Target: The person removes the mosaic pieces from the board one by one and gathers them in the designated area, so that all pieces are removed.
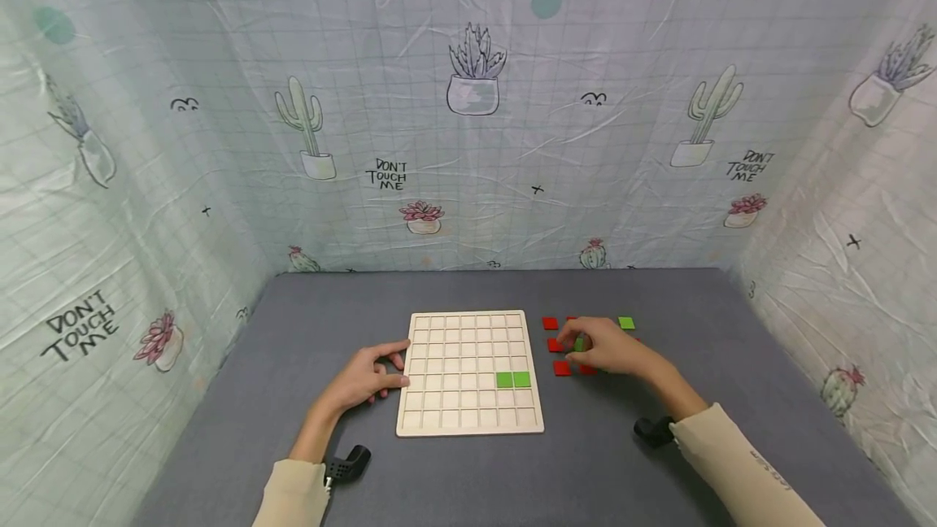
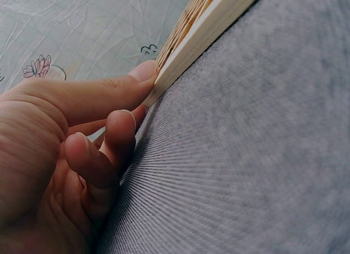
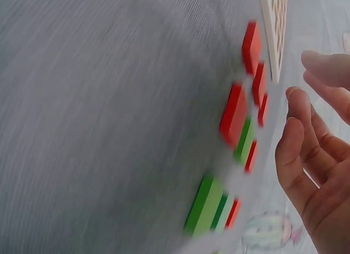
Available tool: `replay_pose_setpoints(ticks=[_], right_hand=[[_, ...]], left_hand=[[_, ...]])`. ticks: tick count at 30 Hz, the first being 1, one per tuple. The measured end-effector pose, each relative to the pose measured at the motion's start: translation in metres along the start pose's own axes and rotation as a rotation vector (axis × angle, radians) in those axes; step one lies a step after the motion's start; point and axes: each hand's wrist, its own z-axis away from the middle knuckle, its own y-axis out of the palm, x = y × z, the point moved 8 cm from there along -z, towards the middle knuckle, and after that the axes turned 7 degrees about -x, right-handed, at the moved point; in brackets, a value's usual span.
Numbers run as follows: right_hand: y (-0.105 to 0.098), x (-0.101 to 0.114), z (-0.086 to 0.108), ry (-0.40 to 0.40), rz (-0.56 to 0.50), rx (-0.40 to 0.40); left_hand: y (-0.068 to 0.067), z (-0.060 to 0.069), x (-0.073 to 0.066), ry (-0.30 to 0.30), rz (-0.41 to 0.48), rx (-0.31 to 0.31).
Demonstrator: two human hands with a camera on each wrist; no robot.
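Observation:
A pale wooden grid board (image 1: 468,372) lies flat on the table, with two green square tiles (image 1: 513,380) side by side in its cells near the right edge. My left hand (image 1: 363,375) touches the board's left edge with thumb and forefinger held fairly straight; the left wrist view shows the thumb (image 2: 109,95) against the wooden rim. To the right of the board, my right hand (image 1: 607,346) hovers over loose red tiles (image 1: 550,323) and green tiles (image 3: 203,207). Between its parted thumb and fingers (image 3: 298,106) no tile shows. It hides some tiles in the head view.
A grey cloth covers the table (image 1: 476,478). Behind and at both sides hangs a pale sheet (image 1: 468,153) printed with cacti. Black wrist cameras (image 1: 350,463) sit near both sleeves. One green tile (image 1: 625,323) lies at the far right of the loose group.

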Motion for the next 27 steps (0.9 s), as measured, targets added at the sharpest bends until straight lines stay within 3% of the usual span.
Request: replay_pose_setpoints(ticks=[8, 17, 27], right_hand=[[0.029, 0.023, -0.023, -0.036, -0.033, 0.030], [0.062, 0.040, -0.039, -0.070, -0.033, 0.116], [0.070, 0.043, -0.040, -0.075, -0.017, 0.129]], left_hand=[[0.001, 0.000, -0.001, 0.004, -0.004, 0.006], [0.002, -0.001, -0.002, 0.005, 0.010, 0.005], [0.001, -0.001, -0.002, 0.002, 0.015, 0.004]])
